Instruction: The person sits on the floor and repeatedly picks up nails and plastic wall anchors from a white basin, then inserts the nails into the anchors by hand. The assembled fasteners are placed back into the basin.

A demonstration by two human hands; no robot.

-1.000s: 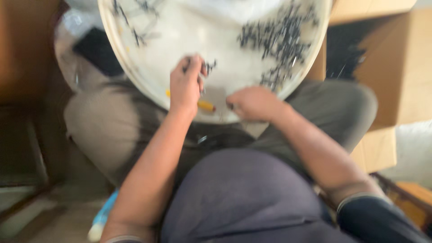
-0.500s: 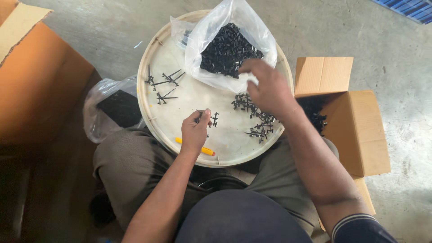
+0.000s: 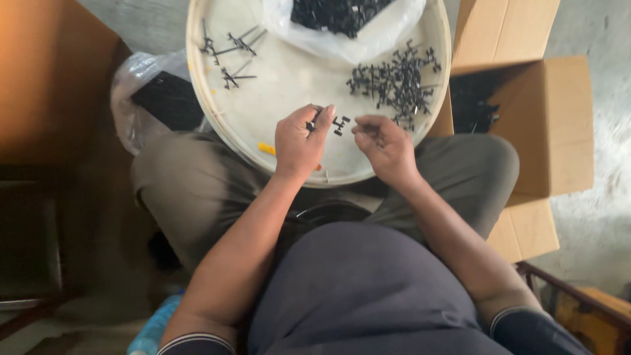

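A round cream tray (image 3: pixel 263 98) rests on my lap. My left hand (image 3: pixel 300 143) pinches a small black plastic part (image 3: pixel 340 123) over the tray's near side. My right hand (image 3: pixel 386 146) is beside it, fingers curled close to that same part; whether it grips anything I cannot tell. A loose heap of small black parts (image 3: pixel 394 79) lies on the tray's right side. Several assembled black pieces with long pins (image 3: pixel 227 56) lie at the tray's left. A clear plastic bag of black parts (image 3: pixel 342 20) sits on the far edge.
An open cardboard box (image 3: pixel 532 125) with black parts inside stands at my right. A clear bag holding something dark (image 3: pixel 154 98) lies left of the tray. A yellow stick (image 3: pixel 266 148) lies on the tray near my left hand. A brown box (image 3: pixel 46 79) is at the left.
My right hand has drawn back from the heap of parts to the tray's near side, next to my left hand. The camera has tilted down and closer.
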